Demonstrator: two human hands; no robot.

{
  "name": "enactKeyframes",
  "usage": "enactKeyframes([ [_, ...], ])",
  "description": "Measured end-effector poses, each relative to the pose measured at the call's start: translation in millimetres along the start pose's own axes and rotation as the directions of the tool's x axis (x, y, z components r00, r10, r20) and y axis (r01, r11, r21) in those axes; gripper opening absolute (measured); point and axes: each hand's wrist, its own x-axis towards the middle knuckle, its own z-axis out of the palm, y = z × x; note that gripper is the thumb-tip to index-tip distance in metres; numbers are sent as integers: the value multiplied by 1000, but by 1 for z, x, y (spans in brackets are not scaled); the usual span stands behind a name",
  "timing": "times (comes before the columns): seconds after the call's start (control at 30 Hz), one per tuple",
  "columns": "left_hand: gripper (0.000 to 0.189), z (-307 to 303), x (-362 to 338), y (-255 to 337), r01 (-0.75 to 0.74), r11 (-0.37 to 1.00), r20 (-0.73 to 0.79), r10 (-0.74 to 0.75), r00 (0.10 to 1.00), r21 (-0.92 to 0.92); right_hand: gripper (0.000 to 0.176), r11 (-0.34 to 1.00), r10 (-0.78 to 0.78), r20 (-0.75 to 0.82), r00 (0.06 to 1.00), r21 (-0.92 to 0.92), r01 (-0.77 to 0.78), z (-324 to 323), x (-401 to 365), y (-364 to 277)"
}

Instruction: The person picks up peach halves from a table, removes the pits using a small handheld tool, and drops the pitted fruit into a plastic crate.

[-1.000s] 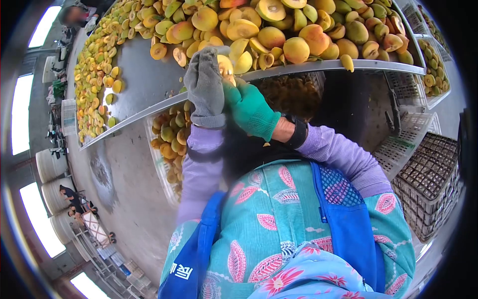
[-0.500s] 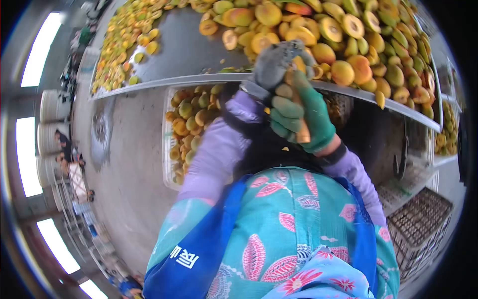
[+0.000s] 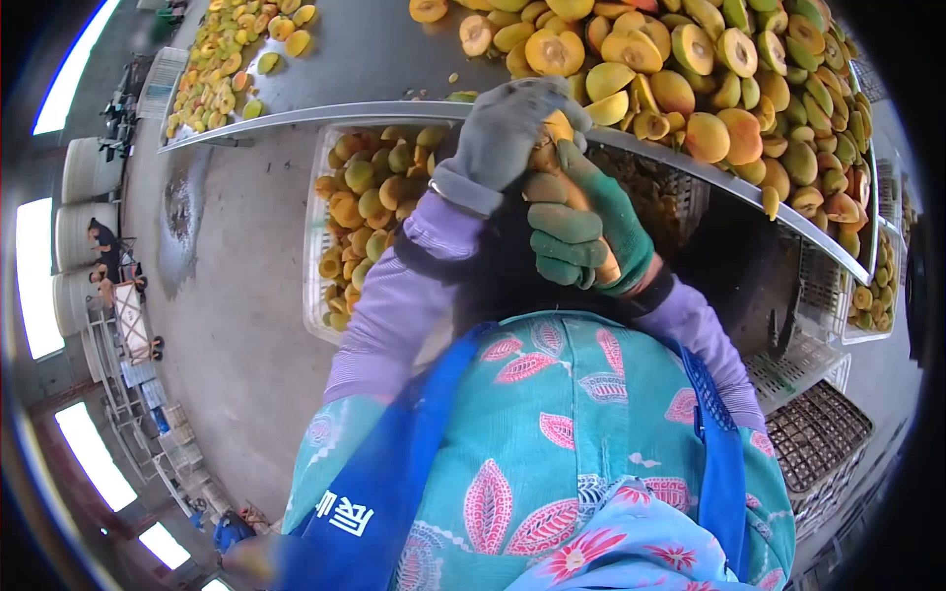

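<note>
While both gloved hands are working at the near rim of the steel surface (image 3: 355, 49), the contents are reading as follows.

- Left hand (image 3: 512, 128), grey glove: is curling shut around a yellow fruit (image 3: 555, 130) and holding it just off the near rim of the surface.
- Right hand (image 3: 583, 225), green glove: is clenching a wooden handle (image 3: 603, 264) with the fingers folded tight. It is pressing up against the fruit from just below that rim. Whatever the handle is carrying is hiding behind the gloves.
- Heap of halved and whole fruit (image 3: 690, 69): is lying on the right part of the surface and crowding up to its rim.
- Scattered fruit pieces (image 3: 222, 59): are lying on the far left part of the surface, well apart from the heap.
- White crate (image 3: 311, 236) of whole fruit: is sitting on the floor, partly under the near rim of the surface.
- Black crates (image 3: 823, 443): are standing stacked on the floor off the right end of the surface.
- White drums (image 3: 79, 236): are standing well off the left end of the surface, with other people (image 3: 103, 246) sitting just beside them.
</note>
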Motion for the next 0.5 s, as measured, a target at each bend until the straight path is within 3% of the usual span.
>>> enactKeyframes([
  [0.03,29,8,-1,19,332,719,-31,-441,897,-610,42,997,4,118,993,81,-14,-3,3,-2],
  [0.1,30,9,-14,23,192,568,-199,-553,809,-800,43,988,2,320,947,145,-51,-4,10,1],
  [0.17,35,-11,-51,0,87,427,-220,-617,755,-900,43,995,26,265,964,82,-50,-4,7,-1],
  [0.2,39,-25,-73,-6,239,757,-391,-547,740,-608,43,998,33,234,972,49,-46,2,3,-4],
  [0.23,43,-39,-95,-13,423,884,-548,-459,700,-200,41,1000,-20,36,999,7,20,10,-4,-8],
  [0.27,46,-54,-123,-32,645,699,-603,-381,701,309,39,996,-72,-163,984,-57,64,18,-12,-12],
  [0.3,48,-69,-150,-51,716,235,-652,-300,696,657,36,992,-103,-192,976,-87,88,-1,-20,-20],
  [0.33,48,-94,-195,-95,772,-60,-684,-510,521,633,33,988,-127,-227,966,-110,105,-12,-29,-27],
  [0.37,37,-103,-216,-91,704,-132,-625,-591,509,698,33,962,-168,-307,937,-258,88,-14,-34,-36],
  [0.47,26,-119,-121,-38,633,166,-550,-363,752,756,36,945,-324,-576,750,-234,228,-10,-36,-44],
  [0.5,34,-113,-64,-8,702,422,-675,-242,697,574,37,955,-296,-566,769,-193,225,-9,-37,-43],
])
